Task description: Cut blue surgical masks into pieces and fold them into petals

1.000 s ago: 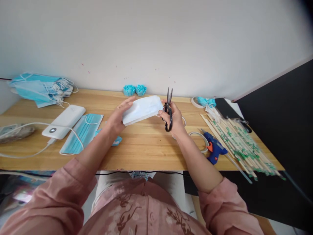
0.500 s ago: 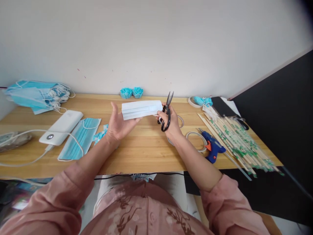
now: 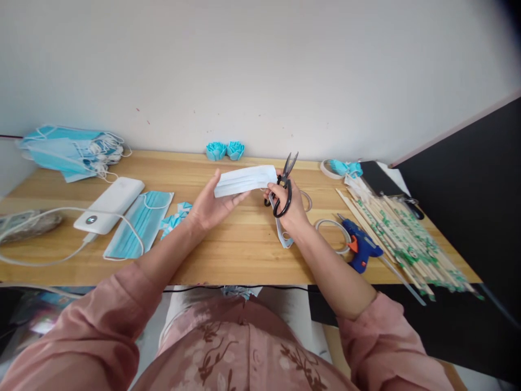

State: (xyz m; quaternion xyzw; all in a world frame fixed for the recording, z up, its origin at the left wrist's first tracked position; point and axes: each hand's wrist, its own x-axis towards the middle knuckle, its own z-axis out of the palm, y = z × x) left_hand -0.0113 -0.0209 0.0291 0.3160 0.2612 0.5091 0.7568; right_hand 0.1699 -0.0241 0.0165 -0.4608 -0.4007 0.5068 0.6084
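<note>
We are noting a whitish mask (image 3: pixel 245 181), pleated lengthwise, slanting slightly between the hands. The left hand (image 3: pixel 209 208) is lying wide, palm up, at its left end; the right hand (image 3: pixel 296 206) is gripping black-handled scissors (image 3: pixel 289 196) and pinching the mask's right end.

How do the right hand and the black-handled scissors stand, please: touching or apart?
Touching. The head view shows the right hand gripping the black-handled scissors at the handle end, with no gap between them.
</note>
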